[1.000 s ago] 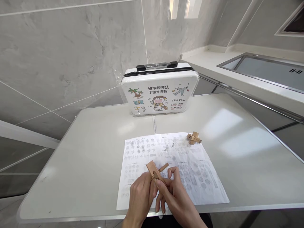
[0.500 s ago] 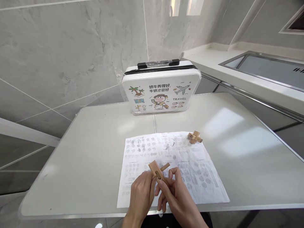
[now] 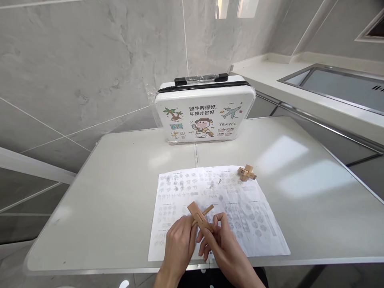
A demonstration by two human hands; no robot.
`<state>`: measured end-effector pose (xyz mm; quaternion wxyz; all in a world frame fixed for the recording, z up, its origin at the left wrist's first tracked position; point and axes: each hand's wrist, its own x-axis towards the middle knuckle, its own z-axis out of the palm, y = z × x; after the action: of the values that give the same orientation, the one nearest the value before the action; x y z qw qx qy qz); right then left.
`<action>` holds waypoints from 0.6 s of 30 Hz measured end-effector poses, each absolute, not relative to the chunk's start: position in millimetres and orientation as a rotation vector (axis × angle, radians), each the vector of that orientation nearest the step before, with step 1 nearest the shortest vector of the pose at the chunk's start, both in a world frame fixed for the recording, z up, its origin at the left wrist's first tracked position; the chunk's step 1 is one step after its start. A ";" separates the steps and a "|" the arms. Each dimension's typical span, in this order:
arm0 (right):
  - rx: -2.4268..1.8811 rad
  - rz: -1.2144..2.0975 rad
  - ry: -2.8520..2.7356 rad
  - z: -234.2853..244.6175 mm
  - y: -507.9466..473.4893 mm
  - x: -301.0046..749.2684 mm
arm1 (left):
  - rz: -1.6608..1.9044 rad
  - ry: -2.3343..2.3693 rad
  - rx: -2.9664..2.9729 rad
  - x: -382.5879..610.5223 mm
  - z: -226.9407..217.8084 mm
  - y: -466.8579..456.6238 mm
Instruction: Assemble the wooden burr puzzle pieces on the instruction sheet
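Observation:
Between my hands, over the paper's near part, are wooden puzzle pieces: a flat block (image 3: 195,210) with a long slot in its face, and a thin wooden stick (image 3: 208,209) crossing it at an angle. My left hand (image 3: 178,242) is closed at the stick's lower left end, its fingertips partly hidden behind the block. My right hand (image 3: 220,244) pinches the block's near end, thumb on top, with its other fingers loosely curled. Under both hands lies a printed sheet (image 3: 174,186) with rows of small drawings. How the stick passes the block underneath is hidden.
An assembled wooden cross-shaped puzzle (image 3: 247,173) rests at the sheet's far right corner. A white cartoon suitcase (image 3: 207,112) in clear plastic stands at the back of the white table (image 3: 114,200), near the grey wall. A counter (image 3: 258,72) runs along the right.
The block has turned slightly in my fingers; its slot, a dark opening before, now appears as a narrow outline. The stick and both hands have barely moved.

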<state>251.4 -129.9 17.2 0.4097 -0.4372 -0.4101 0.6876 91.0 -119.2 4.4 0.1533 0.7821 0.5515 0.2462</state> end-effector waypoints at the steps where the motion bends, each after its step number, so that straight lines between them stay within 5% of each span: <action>1: -1.095 1.738 -1.034 15.6 -130.2 252.6 | 0.710 1.582 2.226 91.0 4.4 -119.2; 18: -1.146 1.765 -0.952 4.2 -125.2 258.6 | 0.696 1.557 2.273 89.4 6.2 -117.6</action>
<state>258.6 -125.2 4.2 0.4041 -0.4539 -0.3770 0.6990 89.4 -117.6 6.2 0.1494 0.7909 0.5417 0.2423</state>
